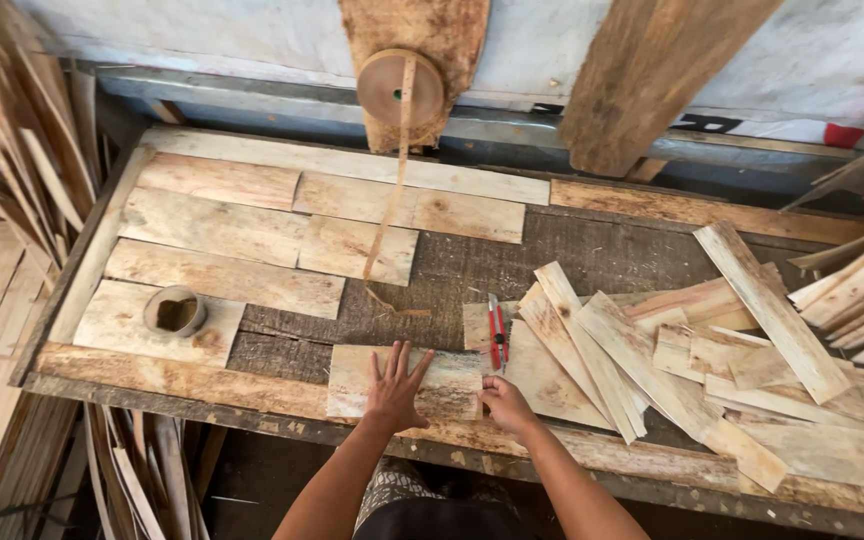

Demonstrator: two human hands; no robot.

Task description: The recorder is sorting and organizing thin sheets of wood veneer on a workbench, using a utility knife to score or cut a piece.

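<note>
The fingers (400, 358) of the left hand (395, 392) are spread wide and pressed flat on a short wood sheet (452, 385), grasping nothing, while the right hand (505, 402) pinches that sheet's right end between curled fingers. The sheet lies at the near edge of the worktop (472, 262), just right of the middle. Beside it, touching another sheet, lies a red cutter (496, 332). To the right a loose heap of wood strips (712, 350) overlaps in all directions. To the left, larger sheets (222, 225) lie flat in tidy rows, with an empty tape ring (174, 311) resting on one. At the far side a tape roll (399, 88) hangs on a board, its strip (392, 200) trailing down over the sheets.
</note>
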